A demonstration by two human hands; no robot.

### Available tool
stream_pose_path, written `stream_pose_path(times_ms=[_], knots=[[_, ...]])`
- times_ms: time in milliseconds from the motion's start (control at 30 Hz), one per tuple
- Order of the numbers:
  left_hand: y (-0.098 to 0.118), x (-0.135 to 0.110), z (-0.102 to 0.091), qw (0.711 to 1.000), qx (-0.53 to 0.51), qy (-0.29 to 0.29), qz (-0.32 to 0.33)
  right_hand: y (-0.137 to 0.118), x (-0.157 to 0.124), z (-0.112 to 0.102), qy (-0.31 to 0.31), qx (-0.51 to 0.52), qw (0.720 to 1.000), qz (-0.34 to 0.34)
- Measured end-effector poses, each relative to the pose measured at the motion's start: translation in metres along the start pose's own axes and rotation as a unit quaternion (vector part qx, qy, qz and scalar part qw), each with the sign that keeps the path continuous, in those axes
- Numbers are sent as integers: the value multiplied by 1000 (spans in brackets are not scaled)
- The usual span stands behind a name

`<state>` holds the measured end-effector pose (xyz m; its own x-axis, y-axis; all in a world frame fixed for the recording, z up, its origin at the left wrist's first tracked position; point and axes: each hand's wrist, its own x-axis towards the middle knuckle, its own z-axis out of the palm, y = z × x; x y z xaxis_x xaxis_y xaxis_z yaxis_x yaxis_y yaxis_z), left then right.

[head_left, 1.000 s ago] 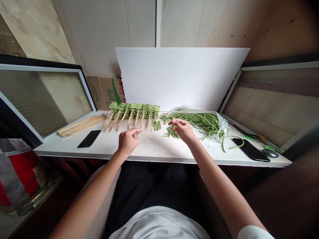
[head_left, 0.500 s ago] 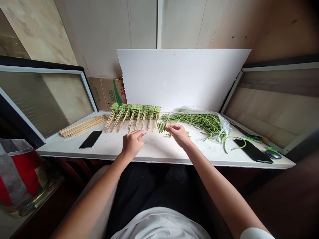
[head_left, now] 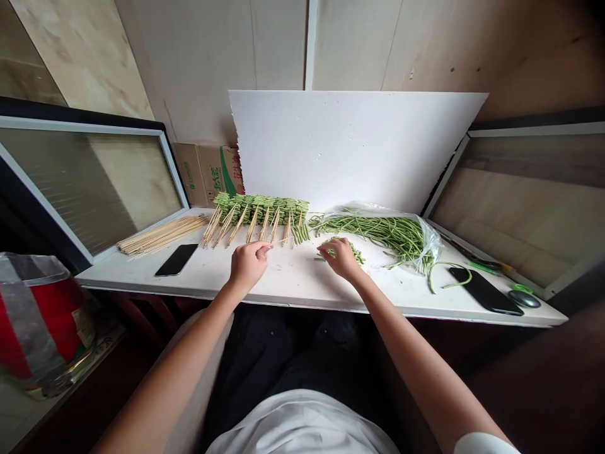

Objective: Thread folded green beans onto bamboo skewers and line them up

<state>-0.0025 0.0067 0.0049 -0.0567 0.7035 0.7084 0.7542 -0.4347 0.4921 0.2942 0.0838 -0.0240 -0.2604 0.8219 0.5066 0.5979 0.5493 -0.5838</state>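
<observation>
My left hand (head_left: 248,261) rests on the white table (head_left: 293,280) with its fingers curled and thumb and forefinger pinched; what it holds is too thin to make out. My right hand (head_left: 339,255) is curled down onto a small heap of cut green bean pieces (head_left: 355,255), fingers closed on some of them. A short bundle of cut pieces (head_left: 300,234) lies between my hands, just in front of a row of finished bean skewers (head_left: 258,211). Long uncut green beans (head_left: 382,228) lie in a clear plastic bag to the right.
Bare bamboo skewers (head_left: 161,234) lie at the left, with a black phone (head_left: 176,259) near them. Another phone (head_left: 484,290), green-handled scissors (head_left: 482,261) and a small round object (head_left: 522,297) sit at the right. A white foam board (head_left: 350,148) and a cardboard box (head_left: 208,173) stand behind. A red container (head_left: 38,321) is lower left.
My right hand moved left to the small bundle by the skewers, then back down onto the heap of cut pieces. My left hand stayed pinched and shifted slightly.
</observation>
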Motion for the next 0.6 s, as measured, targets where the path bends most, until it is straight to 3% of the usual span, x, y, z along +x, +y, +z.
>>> stream_pose_path(times_ms=[133, 267, 333, 400, 500, 600], knots=[[-3, -1, 4, 1000, 1, -6, 1, 12, -9, 19, -41, -228, 973, -6], [-4, -3, 7, 1000, 5, -9, 1, 13, -10, 25, -13, -248, 968, 12], [-4, -2, 6, 1000, 4, -12, 2, 11, -6, 21, 13, -164, 986, 33], [-3, -1, 4, 1000, 1, -11, 2, 9, 0, 13, 12, -4, 998, 65], [-2, 0, 0, 1000, -3, -4, 3, 3, 8, -6, 5, 242, 963, 121], [-1, 2, -4, 1000, -12, 3, 8, -8, 12, -26, 23, 372, 917, 143]])
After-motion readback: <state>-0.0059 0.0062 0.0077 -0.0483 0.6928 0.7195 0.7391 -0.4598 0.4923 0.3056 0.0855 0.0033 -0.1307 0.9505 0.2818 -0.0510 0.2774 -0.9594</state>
